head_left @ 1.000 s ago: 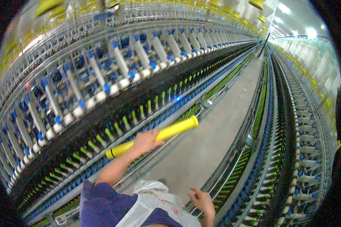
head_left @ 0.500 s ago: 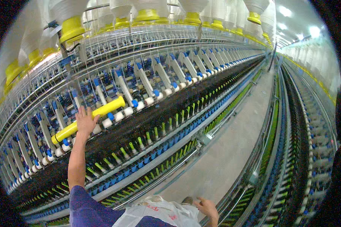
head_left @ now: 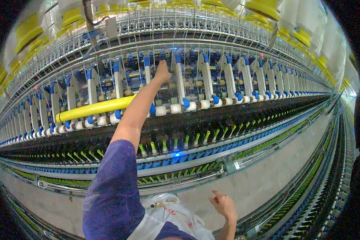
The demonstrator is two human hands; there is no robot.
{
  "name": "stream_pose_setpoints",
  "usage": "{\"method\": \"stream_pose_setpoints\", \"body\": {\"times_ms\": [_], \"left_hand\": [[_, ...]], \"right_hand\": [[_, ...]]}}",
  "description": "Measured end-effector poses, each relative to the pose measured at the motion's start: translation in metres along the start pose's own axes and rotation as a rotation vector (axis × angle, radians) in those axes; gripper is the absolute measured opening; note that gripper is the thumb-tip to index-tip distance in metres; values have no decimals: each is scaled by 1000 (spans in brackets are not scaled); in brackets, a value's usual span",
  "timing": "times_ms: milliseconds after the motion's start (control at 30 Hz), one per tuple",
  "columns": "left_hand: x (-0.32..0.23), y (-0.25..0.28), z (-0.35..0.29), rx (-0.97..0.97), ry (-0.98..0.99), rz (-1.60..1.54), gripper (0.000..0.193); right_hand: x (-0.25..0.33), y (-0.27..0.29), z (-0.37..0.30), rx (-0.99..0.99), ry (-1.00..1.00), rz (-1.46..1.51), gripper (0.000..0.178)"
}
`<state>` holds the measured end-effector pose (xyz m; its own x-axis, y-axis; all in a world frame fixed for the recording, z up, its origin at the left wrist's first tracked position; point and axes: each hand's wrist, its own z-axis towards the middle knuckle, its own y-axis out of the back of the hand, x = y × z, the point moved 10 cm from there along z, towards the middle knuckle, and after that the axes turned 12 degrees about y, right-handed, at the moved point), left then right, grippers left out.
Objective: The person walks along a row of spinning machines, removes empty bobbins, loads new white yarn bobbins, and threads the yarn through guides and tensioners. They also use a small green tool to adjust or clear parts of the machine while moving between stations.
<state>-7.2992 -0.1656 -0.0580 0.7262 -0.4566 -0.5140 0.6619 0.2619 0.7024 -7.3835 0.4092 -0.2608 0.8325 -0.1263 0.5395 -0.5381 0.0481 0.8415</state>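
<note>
Your left hand (head_left: 163, 72) reaches up into the spinning frame (head_left: 236, 80), fingers closed among the blue-tipped drafting arms; what they pinch cannot be told. The yellow tube (head_left: 95, 109) lies across the roller row, behind your forearm. Your right hand (head_left: 224, 206) hangs loosely spread beside the white bag (head_left: 176, 212).

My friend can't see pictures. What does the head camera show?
A person's left hand reaches up into a long spinning machine, with a yellow tube lying along the forearm. The right hand hangs low, empty, beside a white bag.
</note>
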Motion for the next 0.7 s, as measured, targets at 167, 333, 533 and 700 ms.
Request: {"method": "stream_pose_setpoints", "body": {"times_ms": [167, 333, 533, 700], "left_hand": [[0, -37, 30, 195, -115, 461, 71], [-7, -21, 27, 161, -124, 596, 48], [-20, -4, 2, -85, -144, 622, 46], [-19, -12, -96, 98, 116, 282, 26]], "right_hand": [[-34, 10, 21, -99, -108, 169, 36], [-48, -2, 57, 30, -71, 208, 37], [-37, -7, 124, 205, 121, 88, 38], [-32, 4, 154, 266, 208, 148, 39]]}}
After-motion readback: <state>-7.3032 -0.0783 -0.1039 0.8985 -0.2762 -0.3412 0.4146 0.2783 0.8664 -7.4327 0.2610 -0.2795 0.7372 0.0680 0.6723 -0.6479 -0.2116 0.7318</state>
